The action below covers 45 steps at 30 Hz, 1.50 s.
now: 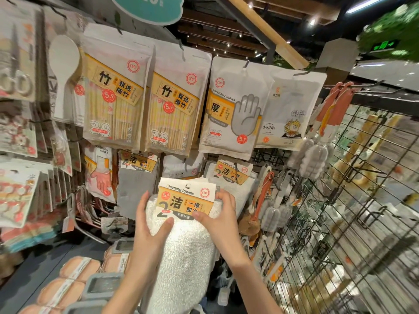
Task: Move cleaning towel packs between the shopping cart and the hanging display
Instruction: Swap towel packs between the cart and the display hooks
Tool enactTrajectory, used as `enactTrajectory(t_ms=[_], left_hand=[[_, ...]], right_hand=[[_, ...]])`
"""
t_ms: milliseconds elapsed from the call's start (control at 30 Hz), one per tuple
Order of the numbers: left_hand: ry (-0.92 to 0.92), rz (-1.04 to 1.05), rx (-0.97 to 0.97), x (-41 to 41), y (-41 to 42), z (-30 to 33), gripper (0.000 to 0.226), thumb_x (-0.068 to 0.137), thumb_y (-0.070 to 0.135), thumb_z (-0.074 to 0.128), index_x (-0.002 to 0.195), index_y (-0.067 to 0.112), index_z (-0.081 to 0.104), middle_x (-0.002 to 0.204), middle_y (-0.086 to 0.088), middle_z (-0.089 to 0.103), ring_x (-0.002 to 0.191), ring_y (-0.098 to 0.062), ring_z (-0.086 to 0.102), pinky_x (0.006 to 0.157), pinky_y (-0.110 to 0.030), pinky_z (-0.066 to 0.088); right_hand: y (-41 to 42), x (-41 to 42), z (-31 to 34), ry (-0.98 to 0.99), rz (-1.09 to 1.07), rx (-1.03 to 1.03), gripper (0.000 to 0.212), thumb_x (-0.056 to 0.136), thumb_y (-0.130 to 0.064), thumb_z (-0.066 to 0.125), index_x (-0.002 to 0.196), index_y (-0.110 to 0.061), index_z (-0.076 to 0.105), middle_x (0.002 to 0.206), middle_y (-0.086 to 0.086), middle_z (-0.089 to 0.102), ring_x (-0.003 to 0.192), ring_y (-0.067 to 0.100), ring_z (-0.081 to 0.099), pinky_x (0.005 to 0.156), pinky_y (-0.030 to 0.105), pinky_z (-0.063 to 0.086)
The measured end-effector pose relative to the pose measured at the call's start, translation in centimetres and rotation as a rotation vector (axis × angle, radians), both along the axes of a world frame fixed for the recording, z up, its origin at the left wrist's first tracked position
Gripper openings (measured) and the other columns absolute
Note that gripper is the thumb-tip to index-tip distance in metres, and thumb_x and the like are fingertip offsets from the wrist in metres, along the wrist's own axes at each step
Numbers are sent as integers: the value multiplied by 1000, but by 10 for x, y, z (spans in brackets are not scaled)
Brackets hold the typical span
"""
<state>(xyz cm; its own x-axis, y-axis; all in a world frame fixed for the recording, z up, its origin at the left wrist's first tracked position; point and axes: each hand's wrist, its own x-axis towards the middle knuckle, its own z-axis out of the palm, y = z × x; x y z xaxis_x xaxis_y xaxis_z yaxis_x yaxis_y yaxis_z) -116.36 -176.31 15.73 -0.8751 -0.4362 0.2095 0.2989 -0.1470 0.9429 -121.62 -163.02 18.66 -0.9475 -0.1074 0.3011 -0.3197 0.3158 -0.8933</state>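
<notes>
I hold a white cleaning towel pack [183, 250] with an orange and white header card in both hands, in front of the hanging display. My left hand [150, 225] grips its left side, thumb across the front of the towel. My right hand [221, 214] pinches the right end of the card. Another white cleaning towel pack [233, 177] hangs on the display just behind and to the right. A grey towel pack [136, 184] hangs to the left. The shopping cart is out of view.
Bamboo chopstick packs [115, 103] and disposable glove packs [231, 114] hang above. Bottle brushes [313, 159] hang on a black wire grid [353, 211] at right. Orange sponges [74, 275] and grey boxes lie on the shelf below left.
</notes>
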Motion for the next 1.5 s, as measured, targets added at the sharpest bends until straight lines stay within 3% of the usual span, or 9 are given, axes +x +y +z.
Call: enactTrajectory(t_ms=[100, 267, 400, 533, 667, 967, 1067, 1200, 1500], left_hand=[[9, -19, -47, 0, -4, 0, 62, 86, 3, 62, 135, 35, 39, 126, 13, 51, 103, 13, 50, 77, -8, 39], [19, -84, -56, -2, -12, -4, 54, 86, 14, 65, 131, 37, 47, 131, 21, 50, 109, 18, 48, 87, -15, 38], [17, -117, 16, -3, -14, -6, 52, 83, 20, 66, 130, 38, 50, 130, 21, 53, 116, 5, 52, 96, -26, 42], [9, -120, 2, -3, -15, -5, 50, 82, 30, 69, 125, 47, 51, 128, 34, 46, 114, 21, 42, 100, -26, 36], [3, -129, -2, -7, -17, -3, 46, 81, 43, 65, 124, 48, 52, 130, 34, 46, 125, 6, 40, 106, -32, 33], [8, -93, -8, -15, -18, -8, 36, 90, 32, 54, 121, 51, 55, 131, 26, 52, 125, -8, 48, 107, -47, 37], [40, -80, -45, -17, -15, -8, 38, 93, 23, 52, 125, 44, 53, 133, 26, 50, 126, 3, 44, 107, -33, 36], [57, -61, -110, -21, -12, -8, 38, 96, 16, 48, 126, 39, 51, 132, 28, 49, 117, 21, 40, 86, -2, 34], [63, -4, -138, -31, -14, -13, 38, 96, 8, 46, 128, 28, 53, 130, 22, 51, 113, 23, 43, 81, 5, 33]], right_hand=[[2, -1, 0, -25, -7, -35, 42, 75, -14, 76, 98, -33, 47, 113, -12, 56, 103, -1, 56, 85, 17, 46], [13, -4, 10, -51, 37, -66, 34, 77, -7, 74, 98, -13, 47, 94, -11, 66, 86, -2, 62, 71, 13, 48], [22, -9, 15, -52, 69, -80, 35, 78, -4, 72, 101, -12, 47, 98, -7, 65, 90, 0, 63, 76, 15, 51], [28, -16, 14, -62, 98, -164, 37, 78, -1, 71, 100, -21, 50, 108, 1, 66, 102, 12, 64, 88, 29, 53], [30, -21, 12, -69, 102, -212, 39, 80, 0, 69, 103, -25, 51, 104, -6, 69, 100, 8, 65, 87, 27, 52], [39, -32, 12, -74, 127, -245, 40, 81, 0, 68, 109, -23, 49, 106, -5, 69, 101, 10, 65, 85, 24, 50], [40, -38, 8, -17, 48, -265, 51, 78, 0, 71, 114, -29, 49, 119, -10, 60, 111, 7, 57, 94, 28, 48], [44, -44, 3, 42, -99, -314, 56, 79, 3, 68, 119, -31, 49, 119, -25, 47, 110, -11, 43, 97, 23, 39], [62, -74, -3, 47, -282, -353, 52, 82, 4, 64, 123, -25, 50, 124, -11, 47, 119, 7, 43, 97, 25, 37]])
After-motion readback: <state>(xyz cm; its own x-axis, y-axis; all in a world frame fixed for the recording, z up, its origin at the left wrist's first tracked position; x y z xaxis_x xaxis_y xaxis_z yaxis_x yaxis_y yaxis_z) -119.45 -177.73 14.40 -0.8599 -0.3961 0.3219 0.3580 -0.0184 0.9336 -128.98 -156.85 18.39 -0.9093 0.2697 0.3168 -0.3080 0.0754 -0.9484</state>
